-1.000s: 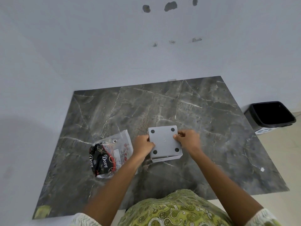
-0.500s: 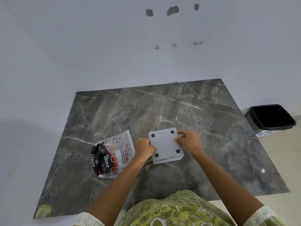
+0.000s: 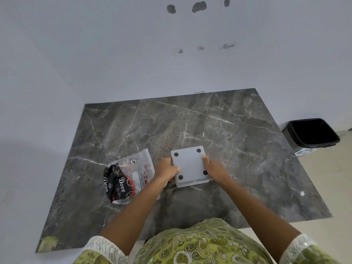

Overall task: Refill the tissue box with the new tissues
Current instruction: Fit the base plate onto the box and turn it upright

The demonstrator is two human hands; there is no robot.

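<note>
The surface [image 3: 238, 130] looks like dark grey marble, smooth with a dull sheen and thin pale veins running through it. The tissue box [image 3: 189, 166] is a matt light grey, apparently plastic, plain and smooth, with four small black round pads that look rubbery at its corners. The tissue pack [image 3: 129, 176] is wrapped in thin glossy plastic film, partly clear and crinkled, partly printed black and red. The bin [image 3: 312, 133] looks like black plastic with a slight shine. The sleeves [image 3: 106, 248] are green patterned cloth edged with white lace. The wall [image 3: 133, 54] is matt painted plaster, chipped in spots.
</note>
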